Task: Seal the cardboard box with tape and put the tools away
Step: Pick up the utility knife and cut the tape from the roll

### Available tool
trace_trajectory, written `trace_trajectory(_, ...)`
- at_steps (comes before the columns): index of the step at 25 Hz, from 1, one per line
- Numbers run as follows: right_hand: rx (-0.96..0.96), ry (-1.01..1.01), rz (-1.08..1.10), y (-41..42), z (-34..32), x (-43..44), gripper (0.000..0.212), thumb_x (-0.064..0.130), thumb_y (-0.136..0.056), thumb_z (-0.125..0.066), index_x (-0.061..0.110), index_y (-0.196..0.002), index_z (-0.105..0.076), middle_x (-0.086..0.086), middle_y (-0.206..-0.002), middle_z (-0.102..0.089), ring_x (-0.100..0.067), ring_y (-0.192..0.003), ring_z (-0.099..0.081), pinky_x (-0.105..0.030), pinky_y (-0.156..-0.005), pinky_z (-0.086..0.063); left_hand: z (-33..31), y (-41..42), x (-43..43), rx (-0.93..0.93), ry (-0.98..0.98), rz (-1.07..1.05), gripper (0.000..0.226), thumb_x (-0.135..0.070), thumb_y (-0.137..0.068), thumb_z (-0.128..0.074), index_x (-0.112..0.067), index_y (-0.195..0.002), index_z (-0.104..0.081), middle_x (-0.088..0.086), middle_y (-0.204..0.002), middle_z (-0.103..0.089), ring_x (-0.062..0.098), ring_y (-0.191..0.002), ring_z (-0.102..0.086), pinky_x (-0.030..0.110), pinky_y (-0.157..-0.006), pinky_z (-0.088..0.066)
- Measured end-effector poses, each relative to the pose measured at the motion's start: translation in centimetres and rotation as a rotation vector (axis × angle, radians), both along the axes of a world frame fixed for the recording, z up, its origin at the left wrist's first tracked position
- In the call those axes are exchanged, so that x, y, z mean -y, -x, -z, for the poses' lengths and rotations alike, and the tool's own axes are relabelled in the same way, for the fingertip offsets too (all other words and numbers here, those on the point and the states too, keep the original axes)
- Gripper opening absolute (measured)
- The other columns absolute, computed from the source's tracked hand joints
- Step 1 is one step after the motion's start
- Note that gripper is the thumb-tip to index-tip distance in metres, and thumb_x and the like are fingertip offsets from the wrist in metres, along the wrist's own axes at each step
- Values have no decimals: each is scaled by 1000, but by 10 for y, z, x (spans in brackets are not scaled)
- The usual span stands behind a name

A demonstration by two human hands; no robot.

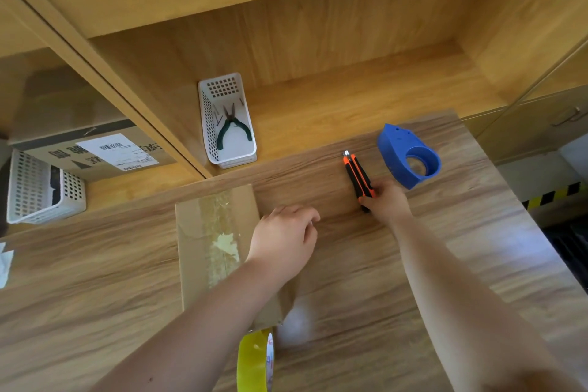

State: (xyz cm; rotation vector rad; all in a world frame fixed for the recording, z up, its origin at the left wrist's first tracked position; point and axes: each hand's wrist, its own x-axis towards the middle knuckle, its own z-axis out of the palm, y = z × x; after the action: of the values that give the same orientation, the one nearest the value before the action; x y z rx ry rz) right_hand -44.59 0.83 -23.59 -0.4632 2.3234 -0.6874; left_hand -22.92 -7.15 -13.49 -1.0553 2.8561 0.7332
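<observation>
Box [203,251]: brown cardboard, lying flat on the wood table [95,280], left of centre; flaps down, a strip of clear tape along the top seam, with a torn pale patch partway along it. Sealing looks largely done, though whether the tape reaches the near end cannot be told, as the forearm covers it. Tape roll [254,360]: yellowish, standing on edge at the near end of the box, not yet put away. Left hand [283,242]: fingers loosely curled, holding nothing, resting at the box's right edge. Right hand [386,202]: closed around the butt of the knife [358,173], which lies on the table, tip pointing away. Knife: orange and black, a short length of blade showing; likely being picked up for stowing. Dispenser [409,154]: blue, empty-looking, on the table just right of the knife. Basket [227,121]: white, perforated, on the shelf beyond, holding pliers [232,127]; probable home for the tools. Remaining: knife, roll and dispenser to store.
</observation>
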Motion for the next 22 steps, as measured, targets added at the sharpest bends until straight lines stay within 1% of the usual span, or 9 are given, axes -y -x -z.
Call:
trace_trajectory(2, -72, -48, 1, 1, 10, 6, 50, 35, -74, -75, 21, -120, -59, -3, -113, -61, -26, -108, -57, -43, -90, -52, 1, 0, 0, -20, -4, -13, 28, -17, -92, -49, -25, -109, -69, -10, -110, -69, 16, -106, -59, 25, -79, -44)
trace_trajectory(4, -114, -103, 10, -1, 13, 14, 61, 31, -78, -76, 13, -129, -49, -9, -124, -51, -31, -120, -47, -46, -98, -46, 2, 0, 0, -26, -2, -12, 26, -17, -91, -50, -25, -107, -69, -11, -108, -70, 16, -104, -60, 24, -77, -44)
trace_trajectory(6, -108, -147, 5, -3, 11, 20, 64, 25, -79, -75, 7, -132, -44, -14, -127, -48, -33, -121, -46, -47, -98, -45, 4, 1, 0, -24, 10, -7, 26, -18, -90, -50, -26, -106, -70, -12, -106, -70, 16, -102, -61, 23, -73, -42)
trace_trajectory(8, -35, -155, 54, -4, 11, 22, 66, 23, -77, -76, 4, -129, -41, -15, -122, -51, -32, -113, -53, -44, -91, -51, 5, 0, 0, -29, 22, -8, 25, -17, -90, -52, -26, -104, -70, -11, -104, -71, 17, -100, -62, 23, -72, -40)
trace_trajectory(10, 136, -70, 184, -5, 8, 19, 60, 20, -78, -74, 1, -126, -44, -12, -109, -57, -25, -90, -62, -36, -70, -54, 4, 0, 1, -23, 19, 1, 26, -17, -90, -52, -25, -106, -70, -10, -106, -70, 18, -102, -61, 25, -75, -43)
trace_trajectory(12, 328, 85, 341, -8, 4, 14, 47, 16, -81, -68, -1, -121, -49, -10, -93, -61, -19, -64, -64, -30, -53, -54, 2, 0, 1, -9, 7, 18, 27, -18, -92, -50, -25, -111, -68, -10, -111, -69, 16, -106, -59, 26, -80, -44)
trace_trajectory(15, 455, 257, 398, -21, -10, 1, 40, 10, -82, -66, 2, -117, -49, -12, -87, -63, -18, -55, -62, -31, -52, -54, -5, 2, -3, -8, -11, 35, 30, -18, -94, -47, -26, -116, -66, -10, -114, -67, 15, -110, -57, 27, -84, -44)
trace_trajectory(19, 485, 444, 255, -47, -45, -17, 30, 8, -84, -67, 11, -110, -53, -10, -83, -64, -17, -59, -61, -31, -52, -50, -15, 2, -11, -35, -25, 28, 31, -18, -94, -46, -26, -118, -64, -10, -115, -66, 15, -111, -56, 26, -85, -45)
trace_trajectory(22, 626, 612, 135, -67, -77, -29, 34, -2, -82, -66, 7, -112, -52, -13, -75, -63, -22, -55, -58, -34, -51, -46, -25, -4, -19, -73, -18, 5, 31, -17, -93, -47, -25, -116, -66, -9, -115, -67, 16, -110, -57, 27, -83, -47)
